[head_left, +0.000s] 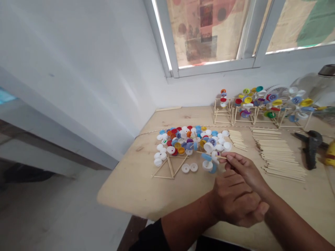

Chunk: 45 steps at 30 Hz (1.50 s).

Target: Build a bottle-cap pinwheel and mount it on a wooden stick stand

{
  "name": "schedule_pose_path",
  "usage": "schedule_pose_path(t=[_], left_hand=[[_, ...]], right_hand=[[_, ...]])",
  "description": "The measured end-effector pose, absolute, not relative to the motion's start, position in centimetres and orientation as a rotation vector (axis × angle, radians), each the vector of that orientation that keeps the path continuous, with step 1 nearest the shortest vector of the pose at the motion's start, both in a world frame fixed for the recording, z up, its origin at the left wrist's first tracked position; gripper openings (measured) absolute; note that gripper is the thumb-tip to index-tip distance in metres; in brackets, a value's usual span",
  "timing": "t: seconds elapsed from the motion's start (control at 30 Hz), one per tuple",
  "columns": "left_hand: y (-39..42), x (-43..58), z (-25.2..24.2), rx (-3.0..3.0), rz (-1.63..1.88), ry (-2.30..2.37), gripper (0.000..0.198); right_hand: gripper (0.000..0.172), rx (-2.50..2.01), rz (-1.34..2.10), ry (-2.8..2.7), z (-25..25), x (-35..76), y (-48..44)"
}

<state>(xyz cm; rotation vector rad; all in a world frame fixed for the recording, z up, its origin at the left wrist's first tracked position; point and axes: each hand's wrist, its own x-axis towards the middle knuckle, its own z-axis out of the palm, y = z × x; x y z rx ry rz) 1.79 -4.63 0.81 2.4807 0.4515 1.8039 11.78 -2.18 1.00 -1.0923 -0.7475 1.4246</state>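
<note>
Between the fingertips of my right hand [244,169] is pinched a thin wooden stick [221,157]. Blue and white bottle caps [207,165] are fixed around it like a small wheel, held above the table. My left hand [238,198] is in front of the right one, back towards me, fingers curled closed; what is in them, if anything, is hidden. Left of the wheel, two white caps [190,168] lie side by side. A stick frame [170,167] with triangular sides rests nearby. Behind it spreads a pile of coloured bottle caps [181,150].
Sticks lie in a large row [281,155] and a short row [237,140] at right. Beyond them are a black glue gun [311,150] and a yellow object [330,153]. Several stick stands with cap wheels [246,108] line the wall below the window. A cord [149,132] crosses the table [125,193].
</note>
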Motion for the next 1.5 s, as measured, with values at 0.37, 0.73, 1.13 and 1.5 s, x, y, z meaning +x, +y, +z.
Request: schedule_pose_path(t=[0.37, 0.73, 1.13, 1.5], left_hand=[[-4.5, 1.5, 1.7, 2.416, 1.848, 0.419, 0.021], [-4.4, 1.4, 1.8, 2.427, 1.821, 0.493, 0.025], [-3.8, 1.5, 1.3, 2.530, 1.709, 0.482, 0.025], [-2.5, 2.3, -0.6, 2.751, 0.911, 0.914, 0.019]], right_hand=[[0.035, -1.076, 1.604, -0.770, 1.2, 10.5, -0.7], [0.039, -1.135, 1.509, -0.715, 0.8, 11.1, -1.5], [0.038, -1.118, 1.177, -0.540, 0.4, 12.6, -1.2], [0.026, -1.023, 0.820, -0.361, 1.1, 15.8, -0.1]])
